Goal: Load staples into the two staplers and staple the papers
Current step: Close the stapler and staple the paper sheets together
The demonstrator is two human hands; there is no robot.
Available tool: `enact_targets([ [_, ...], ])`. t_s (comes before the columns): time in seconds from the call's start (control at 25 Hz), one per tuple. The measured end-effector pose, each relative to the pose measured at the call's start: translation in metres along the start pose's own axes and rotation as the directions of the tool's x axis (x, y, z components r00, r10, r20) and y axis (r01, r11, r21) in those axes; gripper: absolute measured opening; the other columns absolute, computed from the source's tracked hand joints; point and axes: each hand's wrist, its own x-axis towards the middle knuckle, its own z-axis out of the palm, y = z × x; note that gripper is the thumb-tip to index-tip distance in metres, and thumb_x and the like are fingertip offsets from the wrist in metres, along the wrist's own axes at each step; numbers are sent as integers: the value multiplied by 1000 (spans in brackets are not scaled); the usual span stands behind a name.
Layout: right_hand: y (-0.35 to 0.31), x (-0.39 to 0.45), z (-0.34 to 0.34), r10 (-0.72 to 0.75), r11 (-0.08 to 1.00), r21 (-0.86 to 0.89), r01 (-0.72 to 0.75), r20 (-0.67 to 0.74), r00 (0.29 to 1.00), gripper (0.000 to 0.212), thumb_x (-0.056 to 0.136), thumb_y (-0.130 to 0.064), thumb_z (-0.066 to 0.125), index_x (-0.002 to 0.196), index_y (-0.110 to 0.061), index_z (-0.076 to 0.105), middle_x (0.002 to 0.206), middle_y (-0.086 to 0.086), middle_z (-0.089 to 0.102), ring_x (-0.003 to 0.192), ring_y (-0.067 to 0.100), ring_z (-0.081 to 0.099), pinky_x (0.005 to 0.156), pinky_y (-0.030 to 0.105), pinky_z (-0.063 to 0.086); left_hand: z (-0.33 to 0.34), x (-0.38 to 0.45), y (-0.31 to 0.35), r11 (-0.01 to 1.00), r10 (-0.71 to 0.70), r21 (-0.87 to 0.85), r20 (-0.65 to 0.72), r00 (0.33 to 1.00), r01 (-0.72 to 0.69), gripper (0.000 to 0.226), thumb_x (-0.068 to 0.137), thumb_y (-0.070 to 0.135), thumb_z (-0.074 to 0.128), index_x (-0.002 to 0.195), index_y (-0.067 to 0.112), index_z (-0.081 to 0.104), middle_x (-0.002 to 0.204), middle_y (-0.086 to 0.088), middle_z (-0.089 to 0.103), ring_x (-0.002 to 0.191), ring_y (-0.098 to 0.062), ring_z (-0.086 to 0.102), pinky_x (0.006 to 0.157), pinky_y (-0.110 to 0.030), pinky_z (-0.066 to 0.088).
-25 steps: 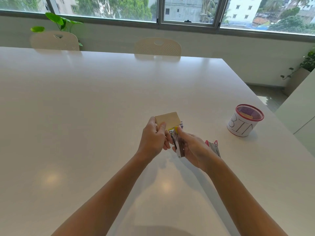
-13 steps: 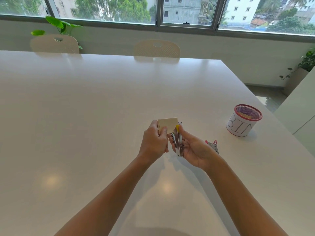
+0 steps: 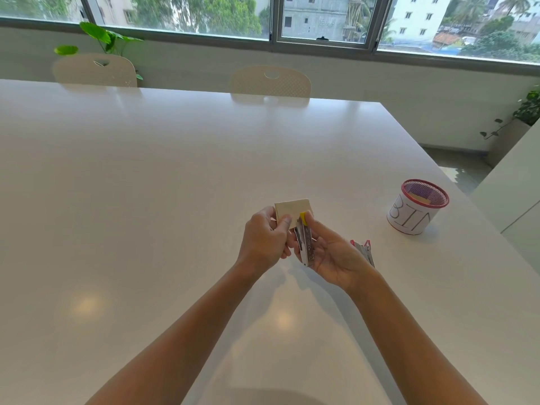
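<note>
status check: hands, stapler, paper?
Left hand pinches tan paper. Right hand grips yellow-tipped stapler at the paper's edge. Red stapler idle on table.

**A bright meeting room with a long white table under a wall of windows**

A glossy white table (image 3: 146,185) fills most of the frame and carries two soft ceiling-light reflections in its lower part. At its far edge stand two cream chairs with perforated backs, a left chair (image 3: 95,70) in the upper left and a middle chair (image 3: 270,81) at upper centre. Behind them runs a pale wall (image 3: 409,92) below a band of grey-framed windows (image 3: 324,19) showing trees and buildings in daylight. A broad-leaved plant (image 3: 99,36) rises behind the left chair. At the right edge, a trailing plant in a pot (image 3: 523,118) stands on the floor beside a white cabinet (image 3: 514,182).
</note>
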Motion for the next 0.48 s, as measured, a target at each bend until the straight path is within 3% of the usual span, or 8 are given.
enact_targets([
  [0.24, -3, 4, -2, -14, 998, 55, 15, -16, 1000, 50, 85, -43, 72, 114, -3, 67, 87, 10, 62, 75, 18, 58, 70, 22, 56, 1, 0, 0, 997, -47, -65, 47, 998, 50, 13, 99, 20, 59, 95, 11, 67, 57, -5, 68, 45, -18, 60, 44, -25, 48],
  [0.48, 1, 6, -5, -16, 998, 58, 21, -77, 997, 48, 82, -41, 77, 112, -5, 71, 85, 8, 66, 71, 15, 62, 69, 23, 57, 1, 1, -1, 997, -28, -64, 20, 999, 30, 9, 99, 21, 58, 95, 22, 66, 60, -4, 70, 46, -17, 61, 45, -25, 50],
])
